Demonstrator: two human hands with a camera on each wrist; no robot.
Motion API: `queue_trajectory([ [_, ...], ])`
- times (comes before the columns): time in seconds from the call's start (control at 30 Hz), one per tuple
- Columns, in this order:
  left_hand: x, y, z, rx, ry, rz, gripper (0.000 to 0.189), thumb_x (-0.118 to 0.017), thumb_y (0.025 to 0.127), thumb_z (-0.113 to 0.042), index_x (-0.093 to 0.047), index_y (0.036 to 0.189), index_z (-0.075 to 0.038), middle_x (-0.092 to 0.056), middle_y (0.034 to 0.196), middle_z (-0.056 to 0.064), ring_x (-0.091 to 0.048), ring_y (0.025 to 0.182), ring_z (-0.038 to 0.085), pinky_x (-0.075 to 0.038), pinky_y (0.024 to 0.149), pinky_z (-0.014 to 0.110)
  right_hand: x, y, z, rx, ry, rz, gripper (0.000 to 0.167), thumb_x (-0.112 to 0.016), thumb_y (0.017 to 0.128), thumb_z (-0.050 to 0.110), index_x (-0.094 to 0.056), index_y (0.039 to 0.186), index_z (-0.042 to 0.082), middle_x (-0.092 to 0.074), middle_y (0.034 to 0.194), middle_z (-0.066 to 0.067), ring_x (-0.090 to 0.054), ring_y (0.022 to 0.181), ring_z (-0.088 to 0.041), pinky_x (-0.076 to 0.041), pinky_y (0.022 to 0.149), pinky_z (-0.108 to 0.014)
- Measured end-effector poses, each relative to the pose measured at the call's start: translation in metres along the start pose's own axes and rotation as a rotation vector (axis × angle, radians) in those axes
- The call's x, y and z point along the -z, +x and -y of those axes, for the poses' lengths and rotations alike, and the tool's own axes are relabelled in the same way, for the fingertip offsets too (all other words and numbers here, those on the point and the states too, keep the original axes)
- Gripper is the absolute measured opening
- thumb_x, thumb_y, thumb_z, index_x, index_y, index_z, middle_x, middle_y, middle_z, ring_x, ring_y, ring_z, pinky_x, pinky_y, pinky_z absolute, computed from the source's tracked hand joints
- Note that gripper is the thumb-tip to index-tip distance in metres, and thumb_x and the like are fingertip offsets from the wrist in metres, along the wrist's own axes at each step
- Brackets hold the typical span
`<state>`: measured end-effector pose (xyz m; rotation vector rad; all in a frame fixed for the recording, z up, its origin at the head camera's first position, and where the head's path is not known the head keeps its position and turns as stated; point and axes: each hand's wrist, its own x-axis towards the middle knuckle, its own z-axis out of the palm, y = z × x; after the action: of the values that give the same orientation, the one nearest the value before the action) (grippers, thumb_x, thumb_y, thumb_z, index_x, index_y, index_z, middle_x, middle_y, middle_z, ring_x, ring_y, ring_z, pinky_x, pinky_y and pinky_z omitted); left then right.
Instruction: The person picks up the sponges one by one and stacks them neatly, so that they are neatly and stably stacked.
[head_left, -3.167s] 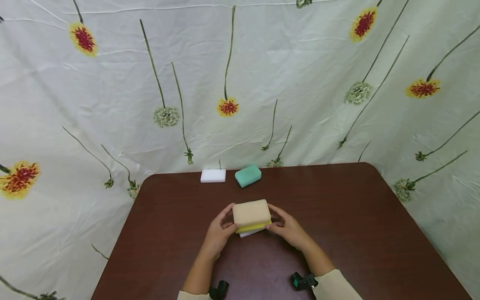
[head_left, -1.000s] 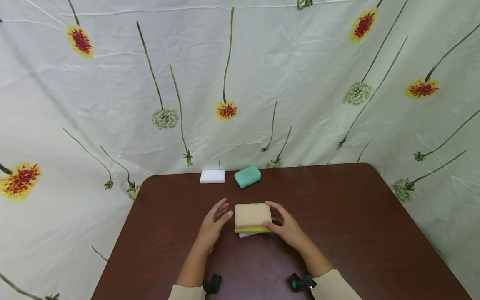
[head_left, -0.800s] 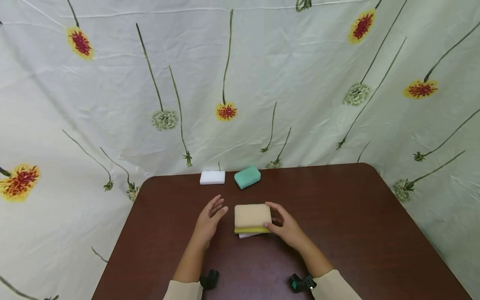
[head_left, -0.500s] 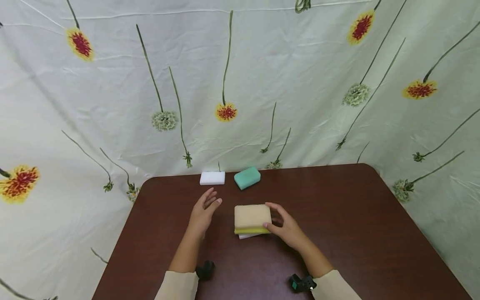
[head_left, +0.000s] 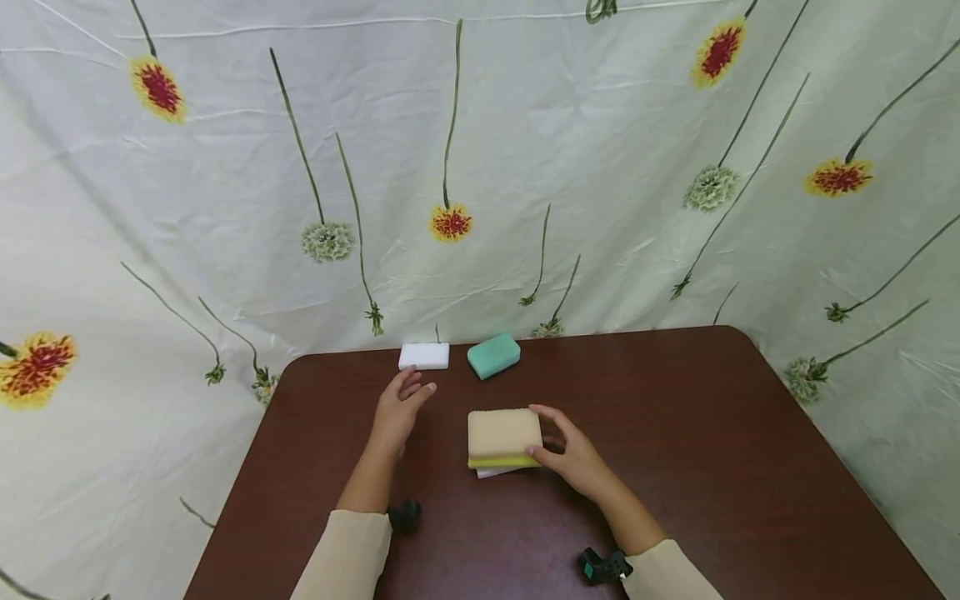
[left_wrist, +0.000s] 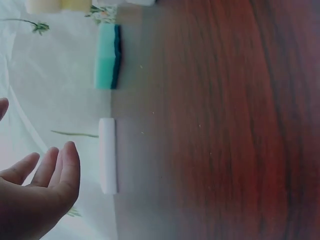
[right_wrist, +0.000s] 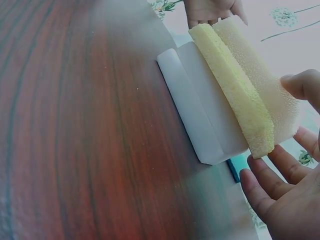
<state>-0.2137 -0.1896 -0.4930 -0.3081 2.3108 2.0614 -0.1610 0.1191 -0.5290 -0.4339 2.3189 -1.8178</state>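
Observation:
At mid-table stands a stack: a thick cream sponge (head_left: 505, 432) on top, a thinner yellow sponge (right_wrist: 235, 90) beneath it, and white slab-like pieces (right_wrist: 192, 107) at the bottom. My right hand (head_left: 573, 454) is at the stack's right end, thumb against the cream sponge's near corner and fingers around its far side. My left hand (head_left: 396, 412) is held out at the left, fingers loosely bent with nothing in them. In the head view its fingertips reach the near edge of a white sponge block (head_left: 424, 356); the left wrist view shows a gap between them.
Right of the white block, near the back edge, lies a green sponge (head_left: 494, 356) with a dark underside. Behind the brown table (head_left: 675, 417) hangs a white flower-printed cloth (head_left: 615, 167). Black wrist devices (head_left: 604, 566) are worn on both forearms.
My left hand has let go of the stack's left side and moved left and away, toward the white block. The right hand stays at the stack, which is squared up slightly.

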Motion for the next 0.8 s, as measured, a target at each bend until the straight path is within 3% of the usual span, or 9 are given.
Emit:
queue_trajectory([
  [0.17, 0.004, 0.020, 0.013, 0.032, -0.012, -0.028, 0.073, -0.069, 0.096, -0.021, -0.032, 0.157, -0.007, -0.041, 0.157, 0.017, -0.042, 0.142, 0.032, -0.037, 0.117, 0.049, 0.000, 0.000, -0.002, 0.001, -0.007, 0.000, 0.061, -0.076, 0.092, 0.023, -0.048, 0.146, 0.032, -0.047, 0.153, -0.004, -0.051, 0.136, -0.027, -0.045, 0.110, -0.047],
  [0.4, 0.010, 0.037, 0.023, 0.097, -0.016, -0.083, 0.073, -0.069, 0.096, -0.022, -0.033, 0.158, -0.008, -0.040, 0.158, 0.018, -0.049, 0.135, 0.037, -0.039, 0.116, 0.049, 0.000, 0.000, -0.002, 0.002, -0.002, 0.004, 0.062, -0.076, 0.092, 0.022, -0.048, 0.147, 0.030, -0.047, 0.153, -0.004, -0.049, 0.137, -0.026, -0.045, 0.110, -0.048],
  [0.8, 0.018, 0.053, 0.025, 0.148, 0.004, -0.136, 0.071, -0.067, 0.097, -0.021, -0.032, 0.158, -0.008, -0.033, 0.161, 0.019, -0.050, 0.135, 0.041, -0.038, 0.117, 0.049, -0.001, 0.001, -0.005, 0.021, -0.004, -0.005, 0.062, -0.076, 0.092, 0.020, -0.048, 0.147, 0.026, -0.046, 0.154, -0.007, -0.051, 0.136, -0.029, -0.046, 0.109, -0.049],
])
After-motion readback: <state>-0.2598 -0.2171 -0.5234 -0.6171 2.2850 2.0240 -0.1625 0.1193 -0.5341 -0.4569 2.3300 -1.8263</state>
